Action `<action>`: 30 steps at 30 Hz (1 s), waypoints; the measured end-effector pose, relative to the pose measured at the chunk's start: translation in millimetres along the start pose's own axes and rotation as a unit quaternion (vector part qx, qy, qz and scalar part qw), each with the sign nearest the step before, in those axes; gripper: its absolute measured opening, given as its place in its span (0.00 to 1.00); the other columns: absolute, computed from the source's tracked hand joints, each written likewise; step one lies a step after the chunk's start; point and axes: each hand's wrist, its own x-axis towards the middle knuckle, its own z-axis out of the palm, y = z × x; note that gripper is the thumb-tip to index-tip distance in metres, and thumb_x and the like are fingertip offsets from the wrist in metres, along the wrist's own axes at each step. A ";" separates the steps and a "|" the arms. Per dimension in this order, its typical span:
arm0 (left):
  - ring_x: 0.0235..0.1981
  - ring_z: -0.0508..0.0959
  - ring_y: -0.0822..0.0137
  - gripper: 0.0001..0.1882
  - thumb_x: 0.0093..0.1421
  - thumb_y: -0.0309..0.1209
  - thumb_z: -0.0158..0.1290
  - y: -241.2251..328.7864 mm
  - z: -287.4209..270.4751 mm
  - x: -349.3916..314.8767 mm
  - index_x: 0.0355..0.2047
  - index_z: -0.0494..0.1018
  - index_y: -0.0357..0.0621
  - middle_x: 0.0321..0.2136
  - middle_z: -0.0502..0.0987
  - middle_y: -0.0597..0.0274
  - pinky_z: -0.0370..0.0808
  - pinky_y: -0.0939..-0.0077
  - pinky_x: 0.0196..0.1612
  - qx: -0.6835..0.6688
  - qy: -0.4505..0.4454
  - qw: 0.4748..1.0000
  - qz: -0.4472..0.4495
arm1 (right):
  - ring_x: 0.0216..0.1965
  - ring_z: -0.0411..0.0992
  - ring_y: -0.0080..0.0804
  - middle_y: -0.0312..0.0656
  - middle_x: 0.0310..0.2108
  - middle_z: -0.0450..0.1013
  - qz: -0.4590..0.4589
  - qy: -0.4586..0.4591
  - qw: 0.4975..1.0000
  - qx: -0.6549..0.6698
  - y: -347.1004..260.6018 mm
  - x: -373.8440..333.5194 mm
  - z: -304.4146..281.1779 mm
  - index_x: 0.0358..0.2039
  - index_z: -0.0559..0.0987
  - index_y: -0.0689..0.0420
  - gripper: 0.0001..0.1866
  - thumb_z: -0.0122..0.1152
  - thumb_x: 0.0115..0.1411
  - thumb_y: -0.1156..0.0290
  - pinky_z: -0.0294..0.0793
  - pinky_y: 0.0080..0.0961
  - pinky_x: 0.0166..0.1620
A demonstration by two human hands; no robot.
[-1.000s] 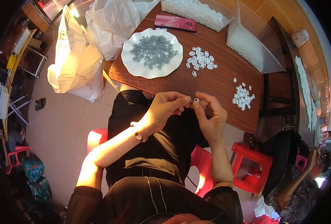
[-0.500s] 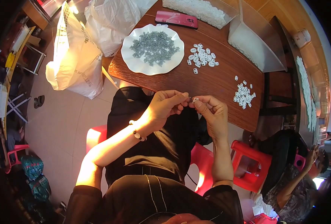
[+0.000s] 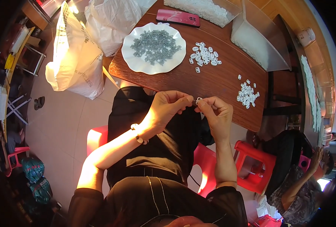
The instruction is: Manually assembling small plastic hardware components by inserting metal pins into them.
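Observation:
Just off the table's near edge, my left hand (image 3: pixel 171 108) and my right hand (image 3: pixel 218 113) meet fingertip to fingertip above my lap. The right thumb and forefinger pinch a small white plastic piece (image 3: pixel 199 99), rounded, with a dark hole showing. Between the left thumb and forefinger is a thin grey piece (image 3: pixel 193 101), its end against or very near the white one; fingers hide most of it. Ahead on the table, a white scalloped plate (image 3: pixel 128 56) holds many small grey screw-like pieces (image 3: pixel 156 46). Two loose groups of white pieces lie farther right, one mid-table (image 3: pixel 204 55), one near the right edge (image 3: pixel 246 94).
A pink phone (image 3: pixel 178 17) lies at the back of the brown table (image 3: pixel 213 81). Behind it stand clear bins of white pieces (image 3: pixel 259 45). Large white sacks (image 3: pixel 77 60) stand left, red stools (image 3: pixel 255 166) right. Another person (image 3: pixel 296 189) sits at the far right.
The fingertips stay almost in place. My right hand has turned slightly, and the white piece now sits closer to the left fingertips. The whole view has shifted a little.

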 end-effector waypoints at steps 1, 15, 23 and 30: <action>0.26 0.72 0.82 0.09 0.59 0.33 0.59 0.2 1.1 -1.0 0.33 0.78 0.39 0.27 0.78 0.68 0.68 0.89 0.31 0.012 0.006 1.000 0.004 | 0.26 0.73 0.14 0.37 0.24 0.77 -0.005 0.003 1.000 0.002 0.1 -0.3 0.5 0.29 0.80 0.64 0.06 0.61 0.59 0.75 0.68 0.11 0.31; 0.26 0.72 0.82 0.11 0.58 0.34 0.59 0.0 3.6 -2.9 0.34 0.78 0.38 0.27 0.78 0.68 0.68 0.88 0.31 0.040 0.010 0.999 0.027 | 0.24 0.71 0.13 0.36 0.22 0.76 -0.012 0.005 1.000 -0.026 -0.7 -2.8 1.6 0.28 0.79 0.64 0.06 0.61 0.59 0.75 0.66 0.11 0.29; 0.26 0.72 0.82 0.11 0.58 0.33 0.60 -1.3 2.4 -2.5 0.34 0.78 0.37 0.26 0.78 0.67 0.68 0.88 0.30 0.065 0.010 0.997 0.044 | 0.24 0.71 0.13 0.35 0.22 0.76 -0.005 0.003 0.999 -0.031 -1.0 -3.3 1.8 0.27 0.79 0.64 0.06 0.61 0.59 0.74 0.66 0.11 0.28; 0.25 0.72 0.81 0.11 0.58 0.33 0.60 -4.5 1.1 -1.1 0.33 0.78 0.36 0.26 0.78 0.66 0.68 0.87 0.30 0.079 0.018 0.996 0.049 | 0.23 0.71 0.14 0.35 0.21 0.76 -0.002 -0.009 0.999 -0.048 -0.7 -2.6 0.7 0.27 0.80 0.64 0.06 0.61 0.58 0.74 0.66 0.12 0.28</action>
